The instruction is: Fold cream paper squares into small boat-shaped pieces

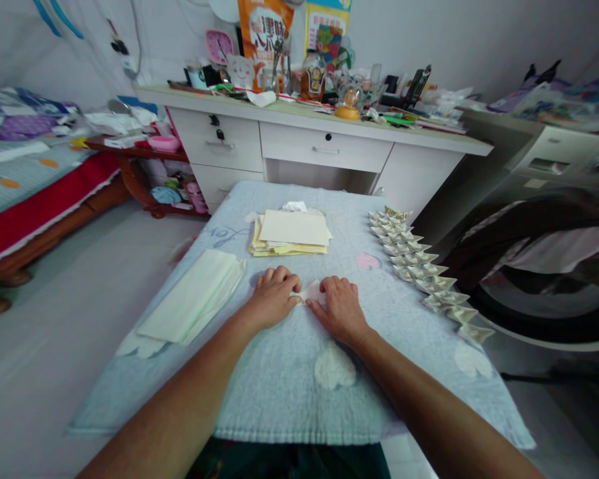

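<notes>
A small piece of pale folded paper [311, 291] lies at the middle of the cloth-covered table, pinched from both sides. My left hand [275, 298] grips its left end with bent fingers. On the other end, my right hand [343, 307] presses with thumb and fingertips. Much of the paper is hidden under the fingers. Beyond my hands sits a stack of cream and yellow paper sheets [294, 227]. To the left of my left hand lies a pile of long pale green paper [194, 293]. Folded paper boats [414, 259] stand in a long row at the right.
A light blue cloth [289, 386] covers the table. Behind it stands a white desk [324, 143] crowded with a jar [313, 76], bags and small items. A bed [44, 173] is at the left, a washing machine [549, 219] at the right.
</notes>
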`<state>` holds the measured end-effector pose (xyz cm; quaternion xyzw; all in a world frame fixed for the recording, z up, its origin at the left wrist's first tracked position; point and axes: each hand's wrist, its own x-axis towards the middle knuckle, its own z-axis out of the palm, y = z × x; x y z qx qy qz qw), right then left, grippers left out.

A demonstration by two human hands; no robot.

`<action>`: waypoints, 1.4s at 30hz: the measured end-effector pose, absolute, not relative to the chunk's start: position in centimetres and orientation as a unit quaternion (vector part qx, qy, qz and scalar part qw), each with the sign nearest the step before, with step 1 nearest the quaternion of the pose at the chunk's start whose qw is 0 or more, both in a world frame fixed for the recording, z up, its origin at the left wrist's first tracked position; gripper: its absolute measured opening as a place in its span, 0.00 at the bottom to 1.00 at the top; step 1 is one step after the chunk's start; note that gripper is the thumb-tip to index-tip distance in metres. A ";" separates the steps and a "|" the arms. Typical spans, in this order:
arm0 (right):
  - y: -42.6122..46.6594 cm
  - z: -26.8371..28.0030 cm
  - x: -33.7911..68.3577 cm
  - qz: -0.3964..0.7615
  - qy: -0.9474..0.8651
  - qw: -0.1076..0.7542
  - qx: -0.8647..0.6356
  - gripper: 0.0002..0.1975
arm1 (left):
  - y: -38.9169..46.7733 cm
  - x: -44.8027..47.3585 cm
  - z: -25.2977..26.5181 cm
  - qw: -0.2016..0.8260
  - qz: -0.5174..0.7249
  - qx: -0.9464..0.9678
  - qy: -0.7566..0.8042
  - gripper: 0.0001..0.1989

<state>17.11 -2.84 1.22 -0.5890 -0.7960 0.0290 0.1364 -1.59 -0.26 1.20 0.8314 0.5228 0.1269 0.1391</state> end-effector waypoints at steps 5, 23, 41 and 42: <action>-2.9 1.2 17.2 0.030 -0.798 0.131 -0.587 0.13 | -0.2 -2.0 1.5 0.159 0.119 0.829 0.523 0.07; -2.8 1.1 17.4 0.043 -0.793 0.142 -0.591 0.11 | -0.3 -1.4 1.0 0.129 0.124 0.811 0.557 0.12; -2.5 1.4 19.6 0.045 -0.709 0.137 -0.690 0.32 | 0.0 -2.4 1.8 0.207 0.111 0.813 0.533 0.10; -2.5 1.3 20.1 0.045 -0.704 0.139 -0.695 0.33 | 0.0 -2.5 1.8 0.211 0.111 0.813 0.531 0.10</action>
